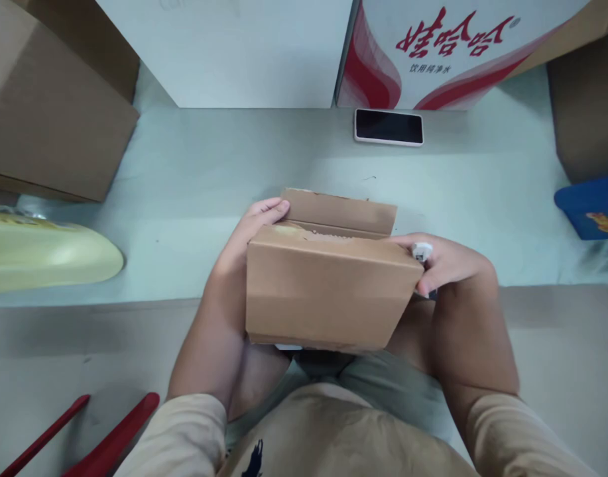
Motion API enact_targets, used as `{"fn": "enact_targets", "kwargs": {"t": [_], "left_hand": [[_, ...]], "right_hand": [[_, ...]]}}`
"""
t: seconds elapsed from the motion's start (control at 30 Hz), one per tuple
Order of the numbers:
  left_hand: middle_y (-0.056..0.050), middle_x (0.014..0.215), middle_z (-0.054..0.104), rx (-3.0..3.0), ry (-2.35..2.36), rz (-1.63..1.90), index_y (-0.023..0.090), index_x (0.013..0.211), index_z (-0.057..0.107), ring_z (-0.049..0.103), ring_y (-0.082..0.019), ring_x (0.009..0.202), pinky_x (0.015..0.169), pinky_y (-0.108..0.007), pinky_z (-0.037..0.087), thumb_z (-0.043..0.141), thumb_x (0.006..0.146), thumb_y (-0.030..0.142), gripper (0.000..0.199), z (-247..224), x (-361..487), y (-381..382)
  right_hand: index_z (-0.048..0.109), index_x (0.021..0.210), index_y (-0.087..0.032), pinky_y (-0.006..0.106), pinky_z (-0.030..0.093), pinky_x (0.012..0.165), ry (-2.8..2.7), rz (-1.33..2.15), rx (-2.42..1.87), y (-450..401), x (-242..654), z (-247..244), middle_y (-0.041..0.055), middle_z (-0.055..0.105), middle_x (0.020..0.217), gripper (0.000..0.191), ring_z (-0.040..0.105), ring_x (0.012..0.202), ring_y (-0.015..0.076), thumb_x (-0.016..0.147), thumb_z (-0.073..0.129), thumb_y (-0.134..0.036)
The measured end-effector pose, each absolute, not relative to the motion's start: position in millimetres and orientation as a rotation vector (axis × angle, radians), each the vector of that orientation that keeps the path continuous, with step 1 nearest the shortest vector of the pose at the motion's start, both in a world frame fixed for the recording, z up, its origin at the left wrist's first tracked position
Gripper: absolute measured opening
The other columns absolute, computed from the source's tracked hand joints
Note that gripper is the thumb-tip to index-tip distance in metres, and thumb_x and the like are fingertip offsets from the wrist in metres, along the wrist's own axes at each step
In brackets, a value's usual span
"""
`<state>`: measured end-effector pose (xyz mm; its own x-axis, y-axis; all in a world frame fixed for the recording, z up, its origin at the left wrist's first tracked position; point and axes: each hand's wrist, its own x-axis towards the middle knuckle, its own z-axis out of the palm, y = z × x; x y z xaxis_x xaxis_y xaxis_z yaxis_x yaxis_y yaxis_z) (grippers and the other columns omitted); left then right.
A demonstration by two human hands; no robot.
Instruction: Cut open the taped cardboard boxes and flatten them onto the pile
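A brown cardboard box point(328, 291) is held over my lap in front of the table edge, with one flap point(338, 211) raised on its far side and a torn strip along the edge near that flap. My left hand point(264, 215) grips the box's far left corner, its thumb lying on the flap. At the right end, my right hand point(447, 262) holds the box by its upper corner. A small white piece point(422, 252) with a dark slot sticks out between the right-hand fingers; its kind is unclear.
On the pale green table point(209, 165) lies a phone point(389, 127) before a red-and-white carton point(433, 59). A white box point(244, 53) and brown boxes point(55, 106) stand around. A yellow-green object point(55, 258) sits left, a blue container point(592, 205) right. Red bars point(115, 430) are lower left.
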<state>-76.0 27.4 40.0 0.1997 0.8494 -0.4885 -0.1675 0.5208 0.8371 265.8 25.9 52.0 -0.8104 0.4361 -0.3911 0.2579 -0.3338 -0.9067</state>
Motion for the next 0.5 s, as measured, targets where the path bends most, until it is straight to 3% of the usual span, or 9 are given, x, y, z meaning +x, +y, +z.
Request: {"fn": "enact_targets", "kwargs": {"t": [0.13, 0.23, 0.37, 0.43, 0.5], "left_hand": [[-0.003, 0.071, 0.074, 0.735, 1.207, 0.705, 0.018, 0.089, 0.076, 0.069, -0.017, 0.063, 0.057, -0.023, 0.050, 0.091, 0.075, 0.051, 0.039, 38.1, -74.4, 27.4], [-0.004, 0.077, 0.076, 0.732, 1.209, 0.716, 0.018, 0.092, 0.076, 0.072, -0.018, 0.068, 0.062, -0.025, 0.053, 0.087, 0.080, 0.050, 0.036, 35.3, -74.1, 28.6], [-0.003, 0.078, 0.073, 0.710, 1.231, 0.751, 0.018, 0.093, 0.073, 0.070, -0.017, 0.068, 0.064, -0.026, 0.054, 0.082, 0.085, 0.046, 0.030, 30.8, -72.6, 30.1], [-0.001, 0.077, 0.071, 0.705, 1.263, 0.785, 0.020, 0.090, 0.070, 0.068, -0.016, 0.067, 0.062, -0.026, 0.052, 0.085, 0.081, 0.045, 0.030, 29.2, -70.7, 29.5], [-0.001, 0.080, 0.071, 0.703, 1.244, 0.832, 0.022, 0.095, 0.069, 0.069, -0.019, 0.070, 0.063, -0.030, 0.055, 0.084, 0.081, 0.051, 0.035, 28.9, -68.1, 27.4]], "right_hand": [[0.071, 0.130, -0.016, 0.022, 0.056, 0.075, -1.922, 2.387, -0.815, 29.3, 268.0, 49.3, 0.0049, 0.077, 0.105, 0.077, 0.070, 0.091, 0.0161, 0.071, 0.094, -0.062], [0.070, 0.125, -0.016, 0.024, 0.057, 0.082, -1.897, 2.326, -0.849, 28.3, 271.2, 49.1, 0.0073, 0.076, 0.115, 0.076, 0.071, 0.098, 0.0171, 0.069, 0.095, -0.061], [0.063, 0.138, -0.021, 0.027, 0.058, 0.084, -1.741, 2.206, -0.925, 25.8, 274.4, 49.3, 0.0089, 0.073, 0.127, 0.088, 0.071, 0.104, 0.0191, 0.067, 0.097, -0.061], [0.062, 0.140, -0.022, 0.028, 0.058, 0.081, -1.708, 2.151, -0.920, 26.7, 274.6, 46.4, 0.0078, 0.075, 0.120, 0.090, 0.073, 0.101, 0.0199, 0.067, 0.096, -0.063], [0.068, 0.128, -0.021, 0.029, 0.058, 0.073, -1.707, 2.109, -0.932, 28.7, 274.4, 40.9, 0.0047, 0.077, 0.099, 0.079, 0.073, 0.087, 0.0196, 0.068, 0.094, -0.065]]}}
